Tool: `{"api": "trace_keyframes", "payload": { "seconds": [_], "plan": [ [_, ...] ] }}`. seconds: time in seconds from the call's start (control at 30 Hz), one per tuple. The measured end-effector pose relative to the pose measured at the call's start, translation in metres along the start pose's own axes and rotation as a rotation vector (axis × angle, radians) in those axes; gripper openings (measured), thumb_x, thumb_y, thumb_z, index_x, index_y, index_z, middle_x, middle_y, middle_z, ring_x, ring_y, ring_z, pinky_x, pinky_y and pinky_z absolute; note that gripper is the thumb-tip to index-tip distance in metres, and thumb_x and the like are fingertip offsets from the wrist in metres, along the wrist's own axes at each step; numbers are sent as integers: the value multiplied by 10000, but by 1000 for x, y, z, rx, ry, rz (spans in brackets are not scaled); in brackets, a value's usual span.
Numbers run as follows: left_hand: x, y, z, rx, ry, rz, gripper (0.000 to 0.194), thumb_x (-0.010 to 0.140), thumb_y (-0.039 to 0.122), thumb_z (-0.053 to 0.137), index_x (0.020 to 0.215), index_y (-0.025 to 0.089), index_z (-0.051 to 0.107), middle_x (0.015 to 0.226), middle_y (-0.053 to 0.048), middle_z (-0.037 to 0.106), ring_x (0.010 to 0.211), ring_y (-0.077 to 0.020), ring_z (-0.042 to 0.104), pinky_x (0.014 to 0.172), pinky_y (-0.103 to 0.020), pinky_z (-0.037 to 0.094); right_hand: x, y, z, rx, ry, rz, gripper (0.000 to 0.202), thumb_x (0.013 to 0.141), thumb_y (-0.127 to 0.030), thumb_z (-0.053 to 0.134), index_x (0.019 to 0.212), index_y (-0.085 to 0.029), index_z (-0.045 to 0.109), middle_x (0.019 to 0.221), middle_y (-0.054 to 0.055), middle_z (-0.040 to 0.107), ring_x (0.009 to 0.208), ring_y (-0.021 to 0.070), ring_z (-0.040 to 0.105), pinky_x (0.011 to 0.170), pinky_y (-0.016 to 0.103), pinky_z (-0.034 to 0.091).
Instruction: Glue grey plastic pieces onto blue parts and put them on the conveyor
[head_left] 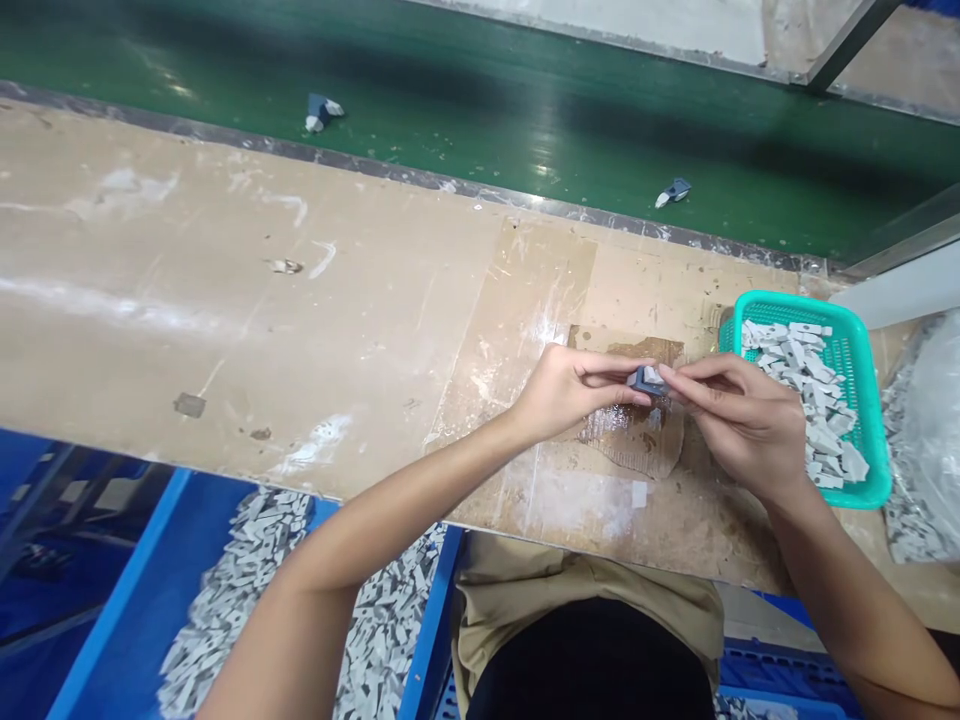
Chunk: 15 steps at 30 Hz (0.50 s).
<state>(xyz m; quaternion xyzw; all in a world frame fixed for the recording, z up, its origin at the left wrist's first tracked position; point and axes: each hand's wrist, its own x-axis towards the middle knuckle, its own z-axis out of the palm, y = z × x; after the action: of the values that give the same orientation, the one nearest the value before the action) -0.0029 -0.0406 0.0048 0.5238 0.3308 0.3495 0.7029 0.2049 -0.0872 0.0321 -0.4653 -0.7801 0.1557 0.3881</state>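
Observation:
A small dark-blue plastic part (646, 384) is pinched between the thumb and fingers of my left hand (566, 388). Set in its opening is a small whitish piece (652, 375). From the other side, the closed fingertips of my right hand (744, 415) press on that whitish piece. Both hands are just above a worn, stained cardboard patch (637, 450) on the workbench. To the right of my right hand, a turquoise plastic basket (862, 400) holds many light-grey pieces (814, 390).
Behind the cardboard-covered bench (360, 330) runs a green conveyor belt (487, 130), carrying a blue-and-white part (321, 112) and another similar part (673, 192). A clear plastic bag (926, 430) lies right of the basket. A blue bin (127, 600) full of grey pieces stands below, front left.

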Motion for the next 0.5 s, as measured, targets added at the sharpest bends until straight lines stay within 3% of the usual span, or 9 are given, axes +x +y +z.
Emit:
{"api": "trace_keyframes", "payload": {
  "seconds": [0.3, 0.5],
  "plan": [
    [-2, -3, 7, -32, 73, 0, 348, 720, 268, 843, 1056, 200, 785, 1040, -63, 786, 925, -198, 766, 923, -333, 632, 1, 1, 4, 134, -71, 82, 310, 950, -147, 587, 1152, -303, 763, 871, 45, 693, 752, 156, 678, 609, 285, 568],
    [-6, 7, 6, -23, 66, -48, 259, 706, 220, 846, 961, 241, 803, 976, -35, 796, 882, -181, 766, 910, -328, 631, 4, 1, 3, 260, -100, 98, 254, 954, -169, 593, 1041, -296, 795, 801, 19, 644, 706, 128, 640, 616, 260, 554]
  ]
}}
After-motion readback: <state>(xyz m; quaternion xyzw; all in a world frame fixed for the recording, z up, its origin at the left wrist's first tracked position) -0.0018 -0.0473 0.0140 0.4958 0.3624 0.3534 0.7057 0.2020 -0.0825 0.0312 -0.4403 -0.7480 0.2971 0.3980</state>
